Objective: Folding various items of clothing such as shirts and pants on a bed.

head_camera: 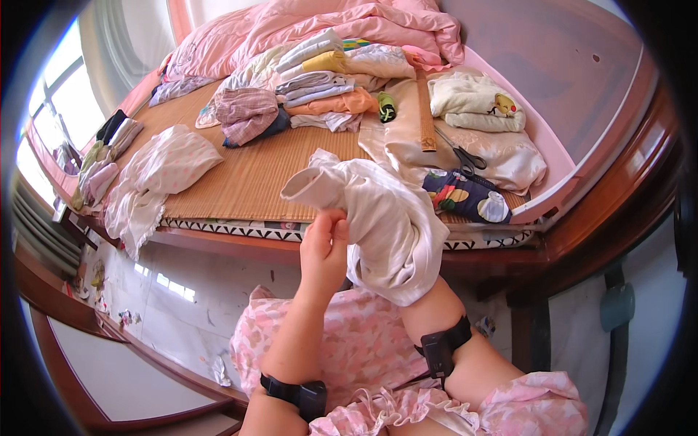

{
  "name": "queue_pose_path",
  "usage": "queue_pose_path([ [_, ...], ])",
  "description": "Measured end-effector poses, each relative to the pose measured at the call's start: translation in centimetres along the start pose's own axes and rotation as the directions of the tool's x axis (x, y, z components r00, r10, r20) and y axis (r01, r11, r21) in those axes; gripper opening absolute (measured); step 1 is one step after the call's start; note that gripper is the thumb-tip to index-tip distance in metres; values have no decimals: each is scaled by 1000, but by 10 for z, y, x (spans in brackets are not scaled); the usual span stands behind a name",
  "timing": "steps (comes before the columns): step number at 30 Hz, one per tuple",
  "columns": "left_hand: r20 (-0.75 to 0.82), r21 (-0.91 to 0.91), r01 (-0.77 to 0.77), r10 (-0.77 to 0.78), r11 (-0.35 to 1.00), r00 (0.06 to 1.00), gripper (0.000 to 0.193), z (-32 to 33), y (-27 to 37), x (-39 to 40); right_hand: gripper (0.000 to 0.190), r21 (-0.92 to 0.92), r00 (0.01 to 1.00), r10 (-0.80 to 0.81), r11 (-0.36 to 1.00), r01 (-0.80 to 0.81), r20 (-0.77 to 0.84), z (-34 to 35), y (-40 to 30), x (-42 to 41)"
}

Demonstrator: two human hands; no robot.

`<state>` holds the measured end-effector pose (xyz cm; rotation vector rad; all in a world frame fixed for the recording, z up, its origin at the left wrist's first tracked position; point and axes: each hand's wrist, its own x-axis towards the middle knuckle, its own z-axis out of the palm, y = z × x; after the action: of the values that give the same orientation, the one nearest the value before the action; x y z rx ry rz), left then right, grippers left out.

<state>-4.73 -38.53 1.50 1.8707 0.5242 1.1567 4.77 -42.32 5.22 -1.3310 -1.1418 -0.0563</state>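
A white knit garment [381, 212] is bunched over my right forearm, which runs up inside it. The cloth hides my right hand completely. My left hand [324, 245] pinches the lower edge of a sleeve-like tube of this garment, below its round opening. Garment and hands are above the front edge of the bed, over a bamboo mat [262, 180]. Right of the garment lies a dark blue patterned cloth bundle [463, 196], with black-handled scissors [469, 161] just behind it.
Folded clothes [322, 92] are stacked mid-bed before a pink quilt [305, 27]. A white dotted garment [163, 163] hangs over the front edge at left. A wooden strip [425, 111] and a folded cream garment [474, 103] lie at right. Dark wooden bed frame [605, 191] curves along the right.
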Motion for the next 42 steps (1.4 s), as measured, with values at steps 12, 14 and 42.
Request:
queue_pose_path([
  [12, -390, -169, 218, -269, 961, 881, 45, -26, -20, 15, 18, -20, 997, 75, 997, -75, 4, 16, 20, -2],
  [14, -381, -285, 224, -325, 932, 865, 27, -29, -24, 18, 18, -23, 997, 77, 997, -77, 10, 16, 22, -1],
  [42, 536, 126, -538, 399, 833, 744, 43, 22, 46, -13, 23, -166, 975, 198, 970, -180, 100, -38, 39, -70],
])
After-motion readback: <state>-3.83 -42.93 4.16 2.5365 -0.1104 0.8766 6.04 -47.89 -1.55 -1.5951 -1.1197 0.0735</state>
